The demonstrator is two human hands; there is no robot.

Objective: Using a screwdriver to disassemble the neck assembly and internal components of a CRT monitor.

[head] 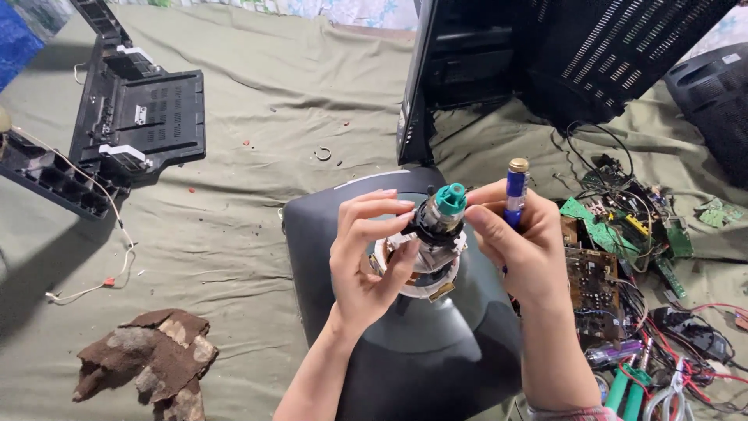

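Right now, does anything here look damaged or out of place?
Yes. The picture tube lies face down out of its casing, both hands at its neck. The black back cover lies detached at the left, and loose circuit boards with tangled wires lie heaped on the right. A crumbling brown lump sits near the left hand.

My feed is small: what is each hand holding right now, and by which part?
The right hand holds a blue-handled tool by its handle. The left hand pinches the black ring around the tube neck, below the teal cap.
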